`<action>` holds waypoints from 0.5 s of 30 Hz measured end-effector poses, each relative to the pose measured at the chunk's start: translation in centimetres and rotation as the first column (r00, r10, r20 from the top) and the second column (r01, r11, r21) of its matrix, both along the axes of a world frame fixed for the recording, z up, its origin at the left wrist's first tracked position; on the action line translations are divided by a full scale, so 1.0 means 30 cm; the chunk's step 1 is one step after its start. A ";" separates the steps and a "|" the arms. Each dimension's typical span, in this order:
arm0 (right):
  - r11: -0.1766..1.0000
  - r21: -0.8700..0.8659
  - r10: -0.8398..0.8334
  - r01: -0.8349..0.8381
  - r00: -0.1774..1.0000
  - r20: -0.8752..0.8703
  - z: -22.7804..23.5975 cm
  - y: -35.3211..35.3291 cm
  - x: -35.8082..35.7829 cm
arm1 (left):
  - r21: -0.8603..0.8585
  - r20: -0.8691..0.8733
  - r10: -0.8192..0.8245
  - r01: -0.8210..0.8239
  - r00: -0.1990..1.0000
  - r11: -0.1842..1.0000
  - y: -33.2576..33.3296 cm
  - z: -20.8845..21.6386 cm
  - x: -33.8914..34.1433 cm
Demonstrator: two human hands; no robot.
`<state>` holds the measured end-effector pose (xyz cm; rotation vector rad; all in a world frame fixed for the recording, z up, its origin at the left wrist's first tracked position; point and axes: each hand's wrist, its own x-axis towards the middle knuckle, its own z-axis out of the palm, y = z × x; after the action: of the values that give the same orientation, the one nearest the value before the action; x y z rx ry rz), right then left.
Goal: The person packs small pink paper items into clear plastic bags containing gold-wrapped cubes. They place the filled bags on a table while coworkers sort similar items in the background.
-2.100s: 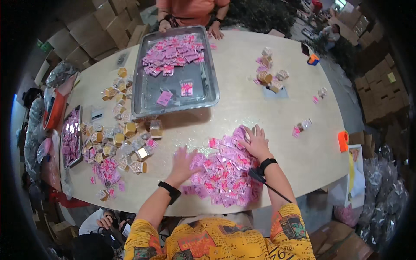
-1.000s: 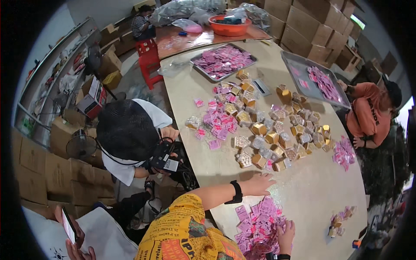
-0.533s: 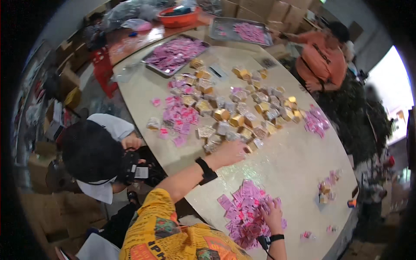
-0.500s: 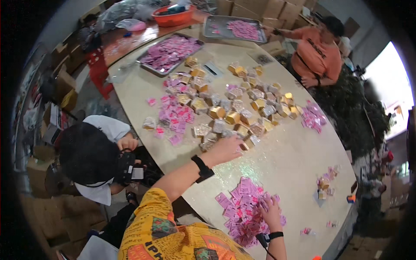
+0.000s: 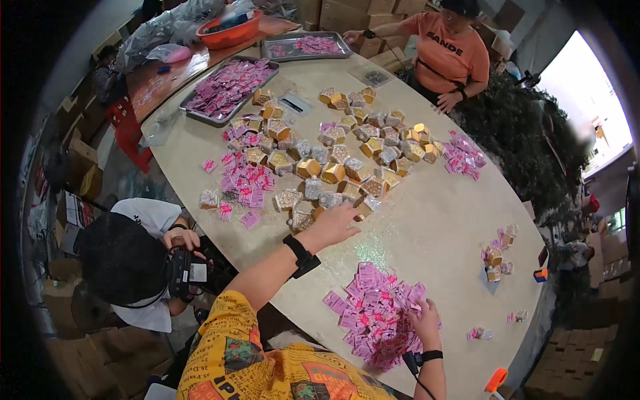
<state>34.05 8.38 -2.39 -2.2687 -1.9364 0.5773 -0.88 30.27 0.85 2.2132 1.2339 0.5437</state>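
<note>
The left hand (image 5: pixel 330 227) is stretched out over the tabletop (image 5: pixel 427 233), beyond the heap of pink packets (image 5: pixel 370 320) and to its left. It is partly open, palm down, the thumb standing apart from the loosely bent fingers, which lie against the nearest of the gold boxes (image 5: pixel 333 172). A box partly under the palm is mostly hidden, but the hand does not look closed around it.

The right hand (image 5: pixel 425 319) rests on the heap's right flank, its fingers curled over the packets; I cannot tell whether any is pinched between them. A black band (image 5: pixel 432 355) circles that wrist.

The gold boxes, many in clear wrap, spread beyond the heap, mostly to its left. Past them, farther from the heap, are a tray full of pink packets (image 5: pixel 208 120) and a grey tray (image 5: pixel 307 58), which a co-worker's hand (image 5: pixel 351 37) reaches at one end. Well to the heap's right stands a small cluster of wrapped boxes (image 5: pixel 495 257).
</note>
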 end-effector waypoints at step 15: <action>0.997 0.072 0.031 -0.024 0.995 -0.096 -0.150 -0.181 0.366 | -0.189 0.201 0.080 -0.041 0.976 0.981 -0.428 -0.107 0.076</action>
<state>45.04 2.96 -6.89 -2.1342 -1.9133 0.6005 1.41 17.43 -2.35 1.9177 1.1935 0.6409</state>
